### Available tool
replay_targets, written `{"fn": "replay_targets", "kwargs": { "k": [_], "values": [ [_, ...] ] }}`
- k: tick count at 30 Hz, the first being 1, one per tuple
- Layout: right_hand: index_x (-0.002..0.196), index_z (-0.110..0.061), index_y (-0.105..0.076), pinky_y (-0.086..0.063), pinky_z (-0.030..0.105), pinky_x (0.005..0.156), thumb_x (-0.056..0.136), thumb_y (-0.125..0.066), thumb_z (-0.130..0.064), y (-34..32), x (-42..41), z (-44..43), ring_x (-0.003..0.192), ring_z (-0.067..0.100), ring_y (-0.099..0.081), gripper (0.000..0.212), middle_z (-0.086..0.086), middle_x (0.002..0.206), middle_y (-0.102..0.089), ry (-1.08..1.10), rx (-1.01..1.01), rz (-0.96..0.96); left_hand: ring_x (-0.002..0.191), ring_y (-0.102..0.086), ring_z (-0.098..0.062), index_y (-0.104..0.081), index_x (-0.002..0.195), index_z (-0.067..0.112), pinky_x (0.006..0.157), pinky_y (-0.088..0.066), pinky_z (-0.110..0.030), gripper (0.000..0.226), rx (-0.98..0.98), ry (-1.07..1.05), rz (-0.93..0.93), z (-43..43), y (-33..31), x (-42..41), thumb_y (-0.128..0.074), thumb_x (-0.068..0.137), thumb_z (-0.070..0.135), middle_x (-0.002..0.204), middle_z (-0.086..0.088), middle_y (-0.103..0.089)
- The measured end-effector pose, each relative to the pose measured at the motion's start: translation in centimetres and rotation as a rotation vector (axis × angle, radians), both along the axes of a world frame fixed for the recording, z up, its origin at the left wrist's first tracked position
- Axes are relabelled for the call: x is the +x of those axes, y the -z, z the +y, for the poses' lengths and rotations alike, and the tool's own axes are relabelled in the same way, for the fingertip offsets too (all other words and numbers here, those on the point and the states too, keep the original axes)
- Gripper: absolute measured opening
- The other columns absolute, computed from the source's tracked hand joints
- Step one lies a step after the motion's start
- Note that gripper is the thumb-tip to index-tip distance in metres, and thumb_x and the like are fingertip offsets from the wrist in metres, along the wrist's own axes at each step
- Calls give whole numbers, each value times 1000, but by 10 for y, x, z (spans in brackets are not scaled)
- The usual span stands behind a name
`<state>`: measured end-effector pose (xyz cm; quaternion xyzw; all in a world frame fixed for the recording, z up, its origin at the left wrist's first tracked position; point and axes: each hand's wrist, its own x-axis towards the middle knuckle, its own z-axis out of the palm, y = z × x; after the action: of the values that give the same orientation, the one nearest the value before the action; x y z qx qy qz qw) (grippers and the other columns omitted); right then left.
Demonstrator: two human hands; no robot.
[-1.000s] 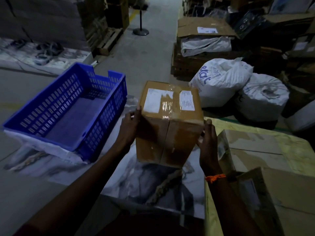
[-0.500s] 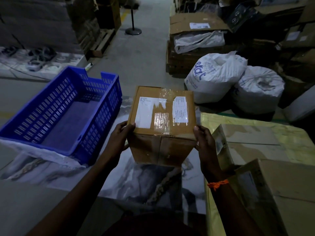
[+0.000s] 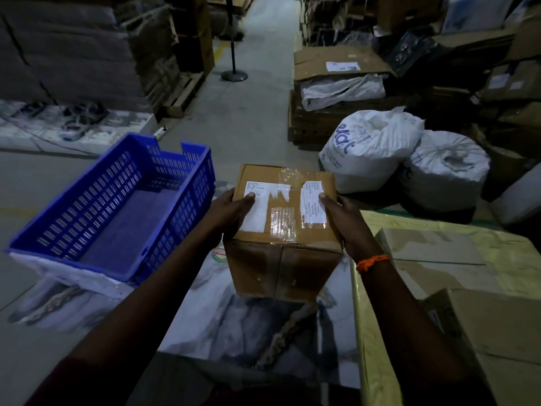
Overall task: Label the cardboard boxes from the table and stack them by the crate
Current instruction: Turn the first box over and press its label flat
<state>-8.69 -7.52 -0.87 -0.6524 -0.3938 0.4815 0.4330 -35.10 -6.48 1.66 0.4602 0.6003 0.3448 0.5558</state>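
dim warehouse aisle, its grey concrete floor (image 3: 251, 112) running off between stacked cartons. a brown cardboard box (image 3: 281, 259) is in mid-view, held between both hands, just right of the blue slotted plastic crate (image 3: 187, 218). its top carries a wide white label (image 3: 259, 212), a narrow white label (image 3: 312, 205) and strips of clear tape (image 3: 282, 225). the left hand (image 3: 229, 213) clasps the box's left side, thumb laid on the wide label. the right hand (image 3: 344, 222) clasps the right side, thumb tip at the narrow label's edge, with an orange thread band (image 3: 372, 261) on the wrist. below the box lies a marble-patterned sheet (image 3: 234, 326); whether the box touches it i cannot tell. the crate sits tilted, with white wrapping (image 3: 73, 276) under its near edge. to the right, the yellow-green covered surface (image 3: 512, 250) bears a flat cardboard box (image 3: 433, 250) and a larger cardboard carton (image 3: 497, 341). beyond it sit a white woven sack with blue lettering (image 3: 369, 148) and a second white sack (image 3: 445, 168).
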Motion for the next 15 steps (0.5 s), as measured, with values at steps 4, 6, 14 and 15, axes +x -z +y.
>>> {"fn": "replay_targets", "kwargs": {
  "k": [4, 6, 14, 15],
  "values": [
    [125, -19, -67, -63, 42, 81, 94, -70, -49, -5, -3, 4, 89, 25, -78, 44, 7, 103, -79, 0, -56, 77, 96, -70, -14, -55, 122, 30, 73, -57, -29, 21, -13, -5, -91, 3, -3, 6, -58, 102, 28, 107, 4, -68],
    [126, -20, -67, -63, 45, 85, 94, -70, -49, -8, -3, 1, 90, 25, -78, 44, 6, 103, -79, 13, -41, 78, 98, -70, -14, -55, 127, 28, 76, -57, -30, 26, 15, -2, -87, 3, -3, 6, -59, 101, 25, 106, 7, -68],
    [128, -40, -59, -58, 47, 95, 90, -69, -61, -9, 0, -14, 107, 16, -73, 44, -3, 122, -73, 119, 183, 123, 121, -59, -10, -42, 148, 23, 93, -56, -32, 65, 281, 0, -96, -7, -1, 0, -72, 91, 17, 136, 6, -59],
    [127, -41, -59, -57, 48, 98, 89, -66, -66, -9, 0, -16, 110, 17, -72, 46, -4, 123, -72, 140, 185, 130, 122, -58, -8, -44, 146, 25, 94, -55, -32, 62, 304, -4, -98, -10, 2, -2, -72, 91, 19, 137, 8, -57]
  ]
}}
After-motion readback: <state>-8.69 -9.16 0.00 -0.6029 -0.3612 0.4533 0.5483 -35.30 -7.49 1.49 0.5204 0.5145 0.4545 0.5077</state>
